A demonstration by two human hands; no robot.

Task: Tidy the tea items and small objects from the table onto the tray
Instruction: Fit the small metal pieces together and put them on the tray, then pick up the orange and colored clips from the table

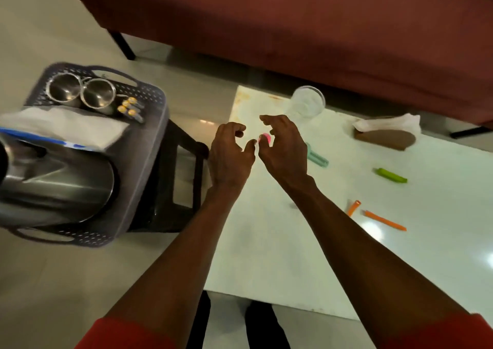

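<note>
Pink clip (266, 138) lies on the white surface (293, 242) between both hands, left hand (230, 152) and right hand (284, 146) curled, each grip empty; next, I judge, pinch it and carry it to the tray (144, 146).

I've only 1 view: head cam, worn by the person, wide-angle, looking fwd and steeply down onto the white table (306, 242). It sits close above the table's near edge, w/ both forearms running up from the bottom of frame. Left of the table it takes in the grey tray (149, 124); beyond the table's far edge, a maroon sofa (293, 23). No 2nd view to overlap
</note>
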